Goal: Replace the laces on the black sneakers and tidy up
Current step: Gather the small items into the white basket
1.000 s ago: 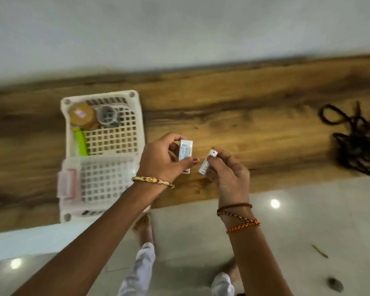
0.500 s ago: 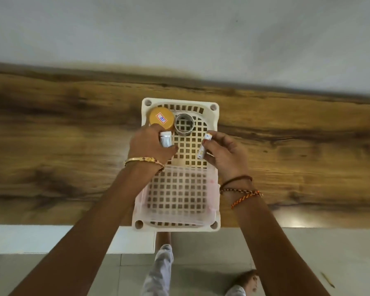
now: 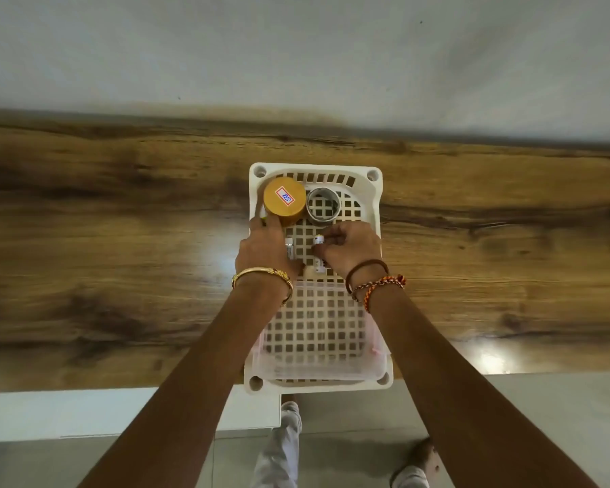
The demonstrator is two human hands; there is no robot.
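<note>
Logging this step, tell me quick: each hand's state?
Left hand: holds small white tube.
Right hand: fingers pinch small white tube.

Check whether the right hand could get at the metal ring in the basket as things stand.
Probably yes. The ring stands uncovered just beyond the right hand, with nothing between them in the basket. That hand, though, is pinching a small white tube, so it would need to drop it first.

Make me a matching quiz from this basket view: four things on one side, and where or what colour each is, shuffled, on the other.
Things:
1. jar lid
2. tape roll
3. left hand
4. right hand

Descriptions:
A. wears a gold bangle
B. grey ring in the basket, right of the lid
C. orange, with a sticker
D. pinches a small white tube

Pairs: 1-C, 2-B, 3-A, 4-D
</note>
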